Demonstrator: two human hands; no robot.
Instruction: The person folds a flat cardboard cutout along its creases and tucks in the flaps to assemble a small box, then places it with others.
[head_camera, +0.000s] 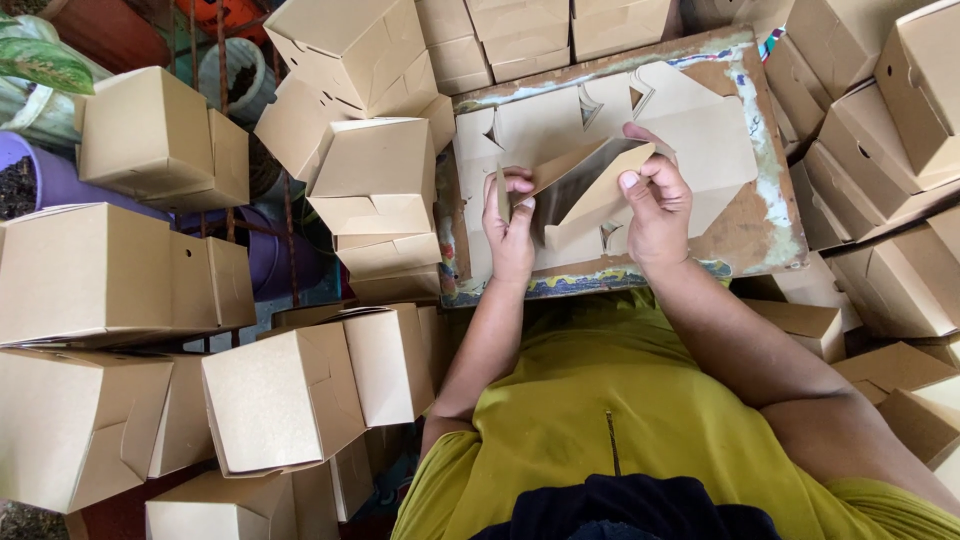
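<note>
A flat brown cardboard box blank (585, 185), partly folded, is raised above a worn board (770, 215). My left hand (512, 225) pinches its left flap, fingers curled around the edge. My right hand (655, 200) grips the upper right fold, thumb on top. More flat die-cut blanks (700, 125) lie on the board beneath. Both forearms reach out from my yellow-green shirt.
Stacks of folded brown cardboard boxes surround me: a tall pile (370, 160) left of the board, others (100, 280) at far left, more (890, 150) at right and along the top. A purple pot (45, 175) and green leaves (40, 60) sit at the upper left.
</note>
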